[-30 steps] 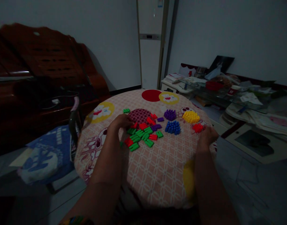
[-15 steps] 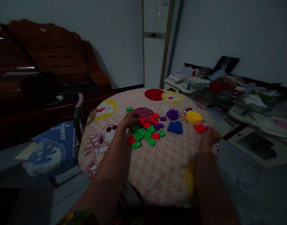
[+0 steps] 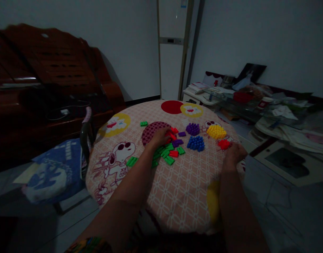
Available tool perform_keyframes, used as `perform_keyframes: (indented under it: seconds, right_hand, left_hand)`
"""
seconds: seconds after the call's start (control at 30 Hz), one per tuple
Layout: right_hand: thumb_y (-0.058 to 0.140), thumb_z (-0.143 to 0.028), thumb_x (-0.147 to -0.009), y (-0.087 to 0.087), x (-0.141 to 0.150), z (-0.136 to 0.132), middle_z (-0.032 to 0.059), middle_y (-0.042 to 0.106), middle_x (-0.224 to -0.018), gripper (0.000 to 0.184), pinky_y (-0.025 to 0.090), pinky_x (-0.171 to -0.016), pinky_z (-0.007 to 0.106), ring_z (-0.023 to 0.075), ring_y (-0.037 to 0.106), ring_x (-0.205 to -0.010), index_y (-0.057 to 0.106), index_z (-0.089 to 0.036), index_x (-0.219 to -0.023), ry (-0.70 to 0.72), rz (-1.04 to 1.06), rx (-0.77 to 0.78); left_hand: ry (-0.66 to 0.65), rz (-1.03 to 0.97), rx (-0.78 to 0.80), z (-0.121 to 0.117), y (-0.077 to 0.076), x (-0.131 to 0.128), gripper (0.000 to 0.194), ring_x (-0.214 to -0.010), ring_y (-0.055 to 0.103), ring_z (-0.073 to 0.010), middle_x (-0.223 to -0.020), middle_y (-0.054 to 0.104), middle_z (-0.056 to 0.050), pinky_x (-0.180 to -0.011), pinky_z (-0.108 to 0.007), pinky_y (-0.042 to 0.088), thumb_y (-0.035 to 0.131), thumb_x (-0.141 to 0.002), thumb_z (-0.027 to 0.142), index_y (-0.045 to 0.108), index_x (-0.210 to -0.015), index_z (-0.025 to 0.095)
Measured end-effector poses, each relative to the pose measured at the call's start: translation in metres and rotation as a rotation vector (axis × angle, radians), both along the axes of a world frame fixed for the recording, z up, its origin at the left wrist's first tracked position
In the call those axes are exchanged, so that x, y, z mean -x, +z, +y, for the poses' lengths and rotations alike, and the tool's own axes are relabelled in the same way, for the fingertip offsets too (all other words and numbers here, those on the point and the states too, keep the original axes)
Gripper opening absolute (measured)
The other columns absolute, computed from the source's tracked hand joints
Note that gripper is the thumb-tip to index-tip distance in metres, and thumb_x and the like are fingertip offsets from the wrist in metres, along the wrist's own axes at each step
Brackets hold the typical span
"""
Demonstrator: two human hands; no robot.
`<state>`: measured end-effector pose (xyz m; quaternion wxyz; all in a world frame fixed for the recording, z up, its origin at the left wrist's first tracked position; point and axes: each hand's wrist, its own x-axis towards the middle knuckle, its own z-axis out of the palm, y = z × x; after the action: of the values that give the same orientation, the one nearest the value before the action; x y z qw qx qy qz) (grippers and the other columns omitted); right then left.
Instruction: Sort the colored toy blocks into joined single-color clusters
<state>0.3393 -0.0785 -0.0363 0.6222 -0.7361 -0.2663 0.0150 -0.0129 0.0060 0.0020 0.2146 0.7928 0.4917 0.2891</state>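
Observation:
My left hand (image 3: 162, 136) is over the loose pile, its fingers curled down at the red building blocks (image 3: 173, 130); the fingertips are partly hidden. Green building blocks (image 3: 166, 153) lie just in front of it, and purple blocks (image 3: 177, 142) are to its right. At the table's right edge my right hand (image 3: 235, 153) is closed beside a small cluster of red blocks (image 3: 224, 144). What its fingers hold is hidden. Left of that cluster, yellow blocks (image 3: 216, 131), blue blocks (image 3: 195, 143) and more purple blocks (image 3: 192, 129) stand in separate groups.
A patterned cloth covers the round table (image 3: 174, 196). One green block group (image 3: 144, 123) lies apart at the back left. A chair with a blue cloth (image 3: 58, 168) stands left, a wooden bench (image 3: 58, 70) behind it. A cluttered glass-topped stand (image 3: 230, 100) is on the right.
My left hand has moved right across the pile to other red blocks, uncovering the dark red dotted circle and a green block at left. My right hand stays beside the red cluster.

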Motion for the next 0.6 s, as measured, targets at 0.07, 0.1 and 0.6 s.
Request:
perform_keyframes:
  seconds: [0.07, 0.1, 0.6]
  right_hand:
    - [0.046, -0.022, -0.074, 0.001, 0.003, 0.001, 0.0026, 0.065, -0.067, 0.024, 0.047, -0.065, 0.031, 0.0199, 0.058, -0.068, 0.069, -0.016, -0.076, -0.074, 0.019, -0.008]
    - [0.047, -0.021, -0.073, 0.002, 0.004, 0.001, 0.0026, 0.066, -0.066, 0.023, 0.047, -0.065, 0.031, 0.0197, 0.058, -0.067, 0.069, -0.016, -0.074, -0.094, 0.025, -0.007]
    - [0.041, -0.038, -0.093, 0.029, 0.059, -0.012, 0.0146, 0.07, -0.101, 0.034, 0.043, -0.097, 0.043, 0.0259, 0.061, -0.1, 0.068, -0.016, -0.097, 0.012, -0.489, -0.146]
  left_hand:
    - [-0.038, 0.018, 0.01, 0.0, -0.001, -0.003, 0.032, -0.103, 0.065, -0.0244, -0.107, 0.074, -0.009, -0.096, -0.033, 0.047, 0.057, -0.073, 0.012, 0.075, -0.098, 0.018]
    - [-0.039, 0.022, 0.011, -0.001, -0.001, -0.004, 0.03, -0.101, 0.066, -0.024, -0.104, 0.074, -0.009, -0.094, -0.033, 0.048, 0.057, -0.073, 0.012, 0.076, -0.096, 0.017]
    - [-0.144, -0.627, 0.332, -0.01, 0.018, -0.009, 0.04, -0.065, 0.058, -0.0137, -0.074, 0.067, -0.002, -0.061, -0.024, 0.044, 0.074, -0.068, 0.045, 0.068, -0.09, 0.013]
